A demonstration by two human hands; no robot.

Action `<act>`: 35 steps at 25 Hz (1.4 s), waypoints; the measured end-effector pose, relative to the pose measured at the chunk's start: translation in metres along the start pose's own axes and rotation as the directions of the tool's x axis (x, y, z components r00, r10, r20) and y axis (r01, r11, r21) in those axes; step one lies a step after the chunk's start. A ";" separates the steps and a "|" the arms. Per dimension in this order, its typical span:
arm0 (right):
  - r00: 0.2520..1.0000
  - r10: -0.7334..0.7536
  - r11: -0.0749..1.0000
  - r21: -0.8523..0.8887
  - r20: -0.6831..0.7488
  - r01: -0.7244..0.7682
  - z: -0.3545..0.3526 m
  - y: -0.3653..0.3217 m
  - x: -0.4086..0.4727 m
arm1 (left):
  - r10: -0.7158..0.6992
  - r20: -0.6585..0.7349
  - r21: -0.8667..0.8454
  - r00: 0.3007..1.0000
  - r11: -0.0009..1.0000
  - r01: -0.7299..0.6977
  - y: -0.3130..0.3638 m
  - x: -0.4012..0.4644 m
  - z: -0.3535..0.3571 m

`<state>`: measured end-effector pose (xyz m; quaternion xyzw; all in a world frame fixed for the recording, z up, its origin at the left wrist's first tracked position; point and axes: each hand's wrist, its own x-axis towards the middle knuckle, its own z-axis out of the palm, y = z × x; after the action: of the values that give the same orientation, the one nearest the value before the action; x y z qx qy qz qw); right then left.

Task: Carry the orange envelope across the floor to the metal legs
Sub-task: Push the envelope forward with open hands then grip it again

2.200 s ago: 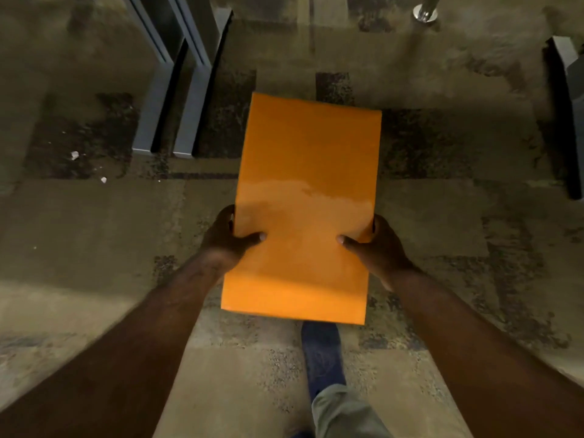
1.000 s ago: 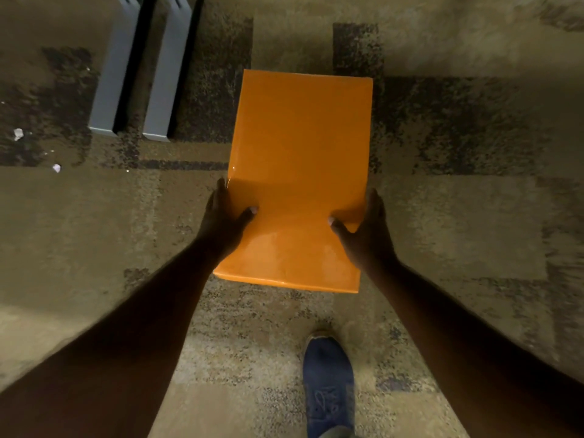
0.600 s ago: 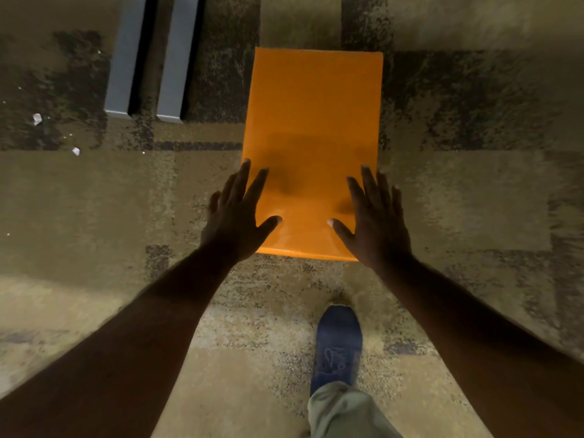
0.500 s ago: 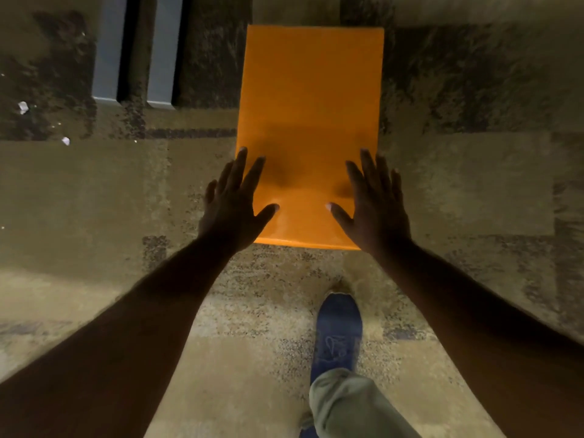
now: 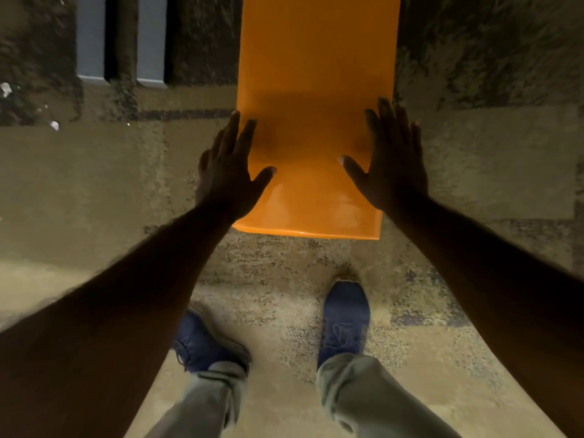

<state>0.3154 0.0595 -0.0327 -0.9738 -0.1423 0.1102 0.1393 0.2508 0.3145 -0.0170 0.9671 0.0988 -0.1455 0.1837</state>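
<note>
The orange envelope lies flat on the carpet, its far end cut off by the top of the view. My left hand hovers over its left edge with fingers spread, holding nothing. Over the right edge is my right hand, also flat and spread. Two grey metal legs rest on the floor to the upper left, a short gap from the envelope's left side.
Patterned tan and dark carpet covers the floor. My two blue shoes stand just behind the envelope's near edge. Small white scraps lie at the far left.
My hands carried the envelope forward and down, then let go of it and spread flat above it. My second foot has stepped up beside the first.
</note>
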 end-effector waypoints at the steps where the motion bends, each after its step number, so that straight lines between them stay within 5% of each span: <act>1: 1.000 0.013 1.000 0.005 -0.010 -0.013 0.002 -0.001 0.004 | 0.005 0.006 0.000 1.000 1.000 -0.005 -0.003 0.005 0.001; 5: 0.984 0.160 0.981 0.120 -0.078 -0.150 0.015 -0.003 0.013 | -0.029 0.016 -0.075 0.999 0.997 0.030 -0.014 0.021 0.009; 10: 0.888 0.459 0.823 0.396 -0.041 -0.407 0.035 0.002 0.017 | -0.112 0.062 -0.385 0.992 0.914 0.128 -0.022 0.030 0.027; 14: 0.871 0.481 0.774 0.514 -0.102 -0.368 0.042 -0.001 0.016 | -0.135 0.158 -0.615 0.978 0.761 0.204 -0.030 0.034 0.029; 20: 0.870 0.480 0.742 0.584 -0.117 -0.331 0.035 -0.036 0.037 | -0.143 0.204 -0.690 0.968 0.680 0.246 -0.059 0.054 -0.002; 35: 0.900 0.415 0.677 0.706 -0.133 -0.207 0.051 -0.115 0.203 | -0.075 0.107 -0.682 0.991 0.720 0.128 -0.134 0.177 -0.084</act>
<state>0.4640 0.2399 -0.0813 -0.8703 0.0986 0.0364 0.4811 0.4050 0.4934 -0.0423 0.8175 0.1919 -0.1432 0.5238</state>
